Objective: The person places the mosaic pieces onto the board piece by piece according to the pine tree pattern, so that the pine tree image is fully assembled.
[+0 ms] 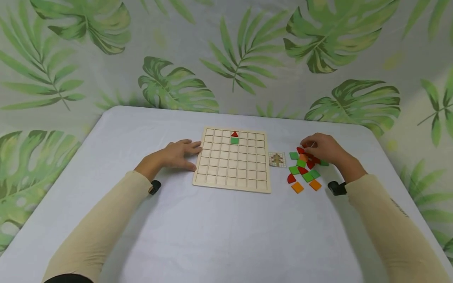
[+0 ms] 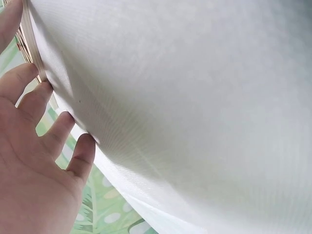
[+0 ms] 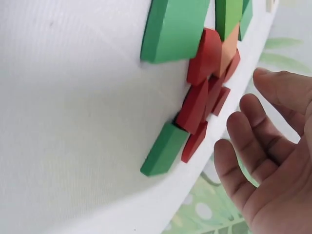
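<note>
A wooden grid board (image 1: 231,163) lies flat on the table, holding a red triangle (image 1: 234,134) with a green square (image 1: 234,140) just below it. My left hand (image 1: 180,154) rests at the board's left edge with fingers spread; in the left wrist view some fingertips (image 2: 43,90) touch its side. Over the loose pieces at right hovers my right hand (image 1: 323,147), its fingers loosely bent. The right wrist view shows those fingers (image 3: 239,129) apart from the red pieces (image 3: 192,107) and green pieces (image 3: 165,148), with nothing visible between them.
Between board and pieces lies a small pattern card (image 1: 277,159) with a brown tree-like figure. Two orange squares (image 1: 297,187) and a red quarter-circle (image 1: 291,178) lie at the near side of the pile. A leaf-print curtain (image 1: 240,59) hangs behind the white-covered table (image 1: 230,236).
</note>
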